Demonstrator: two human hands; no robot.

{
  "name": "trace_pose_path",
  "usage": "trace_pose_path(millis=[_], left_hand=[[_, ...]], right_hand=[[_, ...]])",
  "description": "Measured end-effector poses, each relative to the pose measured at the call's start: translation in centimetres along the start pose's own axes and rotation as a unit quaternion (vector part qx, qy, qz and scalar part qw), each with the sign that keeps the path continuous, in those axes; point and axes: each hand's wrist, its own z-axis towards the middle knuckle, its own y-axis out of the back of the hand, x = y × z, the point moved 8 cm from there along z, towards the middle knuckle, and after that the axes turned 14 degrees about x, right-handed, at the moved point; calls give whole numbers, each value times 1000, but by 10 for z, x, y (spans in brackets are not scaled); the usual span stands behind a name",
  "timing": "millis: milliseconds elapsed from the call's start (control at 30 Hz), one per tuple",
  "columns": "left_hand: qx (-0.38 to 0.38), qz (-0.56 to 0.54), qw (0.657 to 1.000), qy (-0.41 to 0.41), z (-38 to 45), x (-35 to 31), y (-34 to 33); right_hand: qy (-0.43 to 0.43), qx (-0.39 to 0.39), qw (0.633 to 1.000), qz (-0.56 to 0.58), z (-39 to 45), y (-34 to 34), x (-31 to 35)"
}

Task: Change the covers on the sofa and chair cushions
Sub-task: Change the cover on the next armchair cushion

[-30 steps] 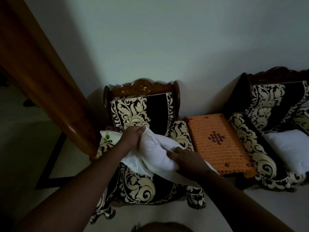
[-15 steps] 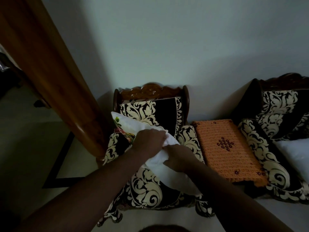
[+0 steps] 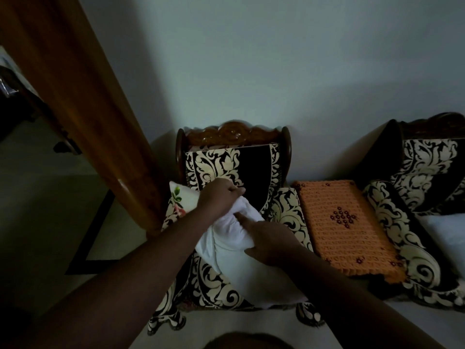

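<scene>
The flowery cover [image 3: 179, 200], bunched under the gripping left hand [image 3: 218, 197], has been pulled further off the white cushion [image 3: 241, 260] held on the chair [image 3: 234, 157] by the right hand [image 3: 269, 241], so it is nearly bare.

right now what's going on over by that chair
A person is working a white cushion on the black-and-cream patterned armchair. The left hand grips bunched white fabric at the cushion's far end, where a floral printed cover shows. The right hand presses on the cushion. An orange crocheted mat lies beside the chair.
</scene>
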Motion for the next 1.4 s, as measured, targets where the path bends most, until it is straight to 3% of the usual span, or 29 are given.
trace_pose_path(millis=[100, 200, 267, 333, 400, 500, 567, 667, 733, 833, 933, 1000, 1067, 1167, 1300, 1400], left_hand=[[3, 51, 995, -84, -21, -43, -27], [35, 35, 991, -123, -35, -60, -52], [57, -31, 986, -155, -34, -61, -54], [45, -3, 980, -194, -32, -58, -47], [-62, 118, 972, -192, -29, -46, -26], [-162, 149, 955, -199, -33, -19, -5], [-138, 161, 949, -234, -30, -5, -14], [-96, 18, 968, -231, -30, -1, -14], [-91, -23, 964, -249, -37, -14, -16], [-33, -53, 965, -256, -45, -29, -36], [-64, -21, 970, -235, -44, -31, -29], [-95, 34, 971, -219, -37, -31, -16], [-121, 30, 974, -190, -29, -26, -4], [-137, -80, 975, -153, -24, -23, 18], [-128, 87, 982, -107, -12, -36, 38], [-108, 190, 971, -99, -8, -40, 31]], right_hand=[[8, 36, 999, 24, 12, 11, 5], [-42, 81, 994, 67, 20, 9, -17], [-111, 34, 983, 142, 14, 14, -34], [-124, -39, 974, 187, 10, 22, -43], [-103, -102, 961, 234, 4, 26, -49], [-107, -155, 925, 329, -7, 32, -64], [-100, -187, 905, 367, -12, 35, -63], [-102, -221, 879, 409, -13, 43, -63], [-117, -234, 876, 405, -9, 50, -70], [-154, -191, 886, 394, 9, 48, -89], [-159, -190, 878, 410, 12, 48, -85], [-107, -205, 873, 430, 9, 54, -69], [-67, -200, 887, 411, 12, 52, -55], [-70, -169, 930, 320, 12, 57, -38], [-44, -208, 964, 161, 5, 66, -17], [-78, -241, 948, 190, -4, 59, -30]])
